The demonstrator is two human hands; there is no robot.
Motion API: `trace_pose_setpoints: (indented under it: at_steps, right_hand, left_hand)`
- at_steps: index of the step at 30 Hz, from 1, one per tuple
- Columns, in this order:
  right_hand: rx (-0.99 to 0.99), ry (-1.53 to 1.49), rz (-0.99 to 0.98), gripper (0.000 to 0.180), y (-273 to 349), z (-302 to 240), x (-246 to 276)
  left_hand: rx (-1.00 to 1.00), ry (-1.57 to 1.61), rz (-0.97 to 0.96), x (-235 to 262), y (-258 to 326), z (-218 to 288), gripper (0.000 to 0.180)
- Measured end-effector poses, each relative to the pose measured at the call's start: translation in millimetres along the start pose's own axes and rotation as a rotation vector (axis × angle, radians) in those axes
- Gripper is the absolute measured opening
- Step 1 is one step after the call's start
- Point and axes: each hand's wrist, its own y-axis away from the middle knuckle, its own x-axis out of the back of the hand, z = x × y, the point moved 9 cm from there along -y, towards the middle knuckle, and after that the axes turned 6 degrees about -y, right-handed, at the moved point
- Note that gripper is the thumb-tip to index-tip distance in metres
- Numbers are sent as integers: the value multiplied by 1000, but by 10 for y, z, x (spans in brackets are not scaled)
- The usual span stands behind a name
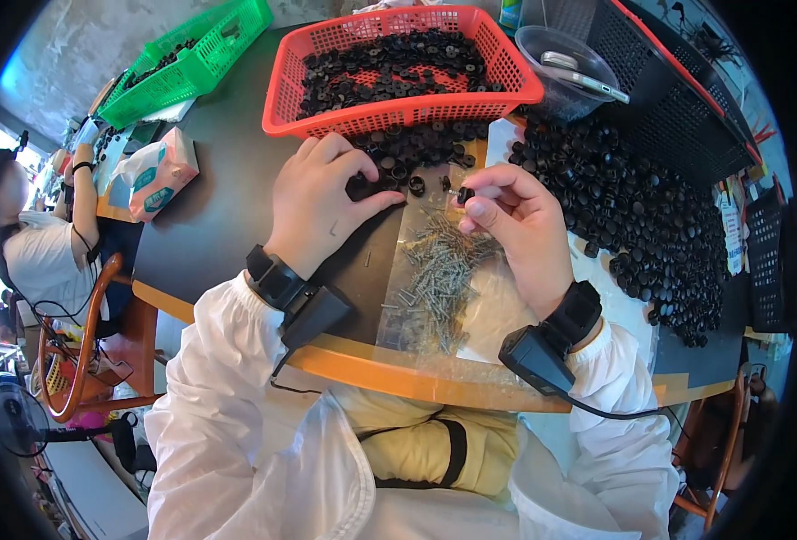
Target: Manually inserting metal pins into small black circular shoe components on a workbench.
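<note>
Far on the left we see another person (34,243) sitting at the next desk, busy with their own things. A green basket (191,58) sits at the far edge, out of our way, and a soft pack of tissues (155,175) lies near it.

Our left hand (322,202) rests on the dark desk (218,216). Its grip is pressed together on a small black cap (360,187), thumb and fingers pinching it. It looks like we pick from the loose black caps (416,153) lying just in front of the red basket (398,67), because they are close and easy to reach. The red basket is full of more black caps.

Between our hands lies a clear plastic bag (480,315) with a heap of little grey screws (439,274) on it. The bag likely keeps the screws together so they do not roll away.

Our right hand (525,234) is lifted over the bag. Its fingertips are pinching one tiny black part (464,194), held up near our eyes. To the right a big pile of black caps (642,225) spreads over the desk, beside a black basket (669,90).
</note>
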Motion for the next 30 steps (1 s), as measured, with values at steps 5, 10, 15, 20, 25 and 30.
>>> trace_pose_setpoints:
  at_steps: [5, 10, 15, 20, 25, 30]
  right_hand:
    - [15, 68, -17, 18, 3, 9, -24]
    - [-6, 64, -19, 19, -5, 13, -37]
    - [-30, 62, -29, 20, -2, 16, -59]
    - [-15, 15, 32, 20, -10, 11, -38]
    - [-34, 68, -46, 19, 14, 34, -57]
    - [-32, 99, 40, 16, 27, 40, -55]
  left_hand:
    - [-14, -15, 17, -23, 24, 14, 24]
    - [101, 60, -45, -35, -1, -65, 24]
    - [-4, 2, -16, -43, 18, -23, 27]
    - [19, -2, -45, -43, 45, -56, 28]
    - [49, 3, -89, -23, 91, -57, 29]
    - [61, 295, -124, -63, 87, 94, 28]
